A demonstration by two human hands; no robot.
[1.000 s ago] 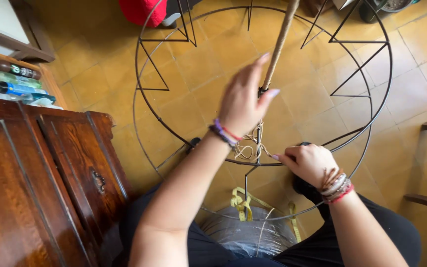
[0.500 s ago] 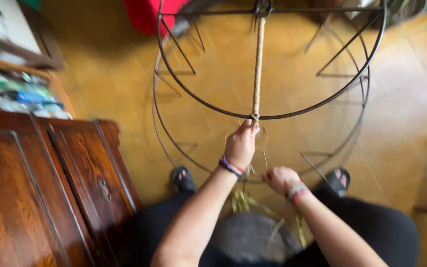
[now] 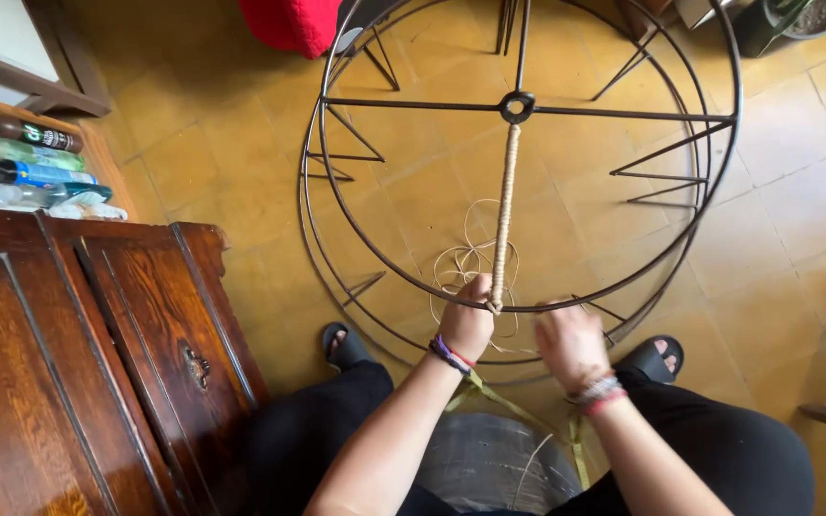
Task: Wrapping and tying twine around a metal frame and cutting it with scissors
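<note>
Since the earlier frame, both hands have dropped to the near rim of the round metal frame (image 3: 719, 172), which stands on the tiled floor (image 3: 241, 172) beside a wooden cabinet (image 3: 78, 363). Left hand (image 3: 466, 320) fingers curl around twine (image 3: 503, 215) wrapped along one spoke. Right hand (image 3: 571, 344) is blurred; finger position cannot be told.

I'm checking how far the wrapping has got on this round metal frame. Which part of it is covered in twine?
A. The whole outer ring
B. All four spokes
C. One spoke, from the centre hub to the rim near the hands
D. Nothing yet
C: only the spoke running from the centre hub down to the rim by the left hand is twine-wrapped; the rest of the metal frame is bare.
</note>
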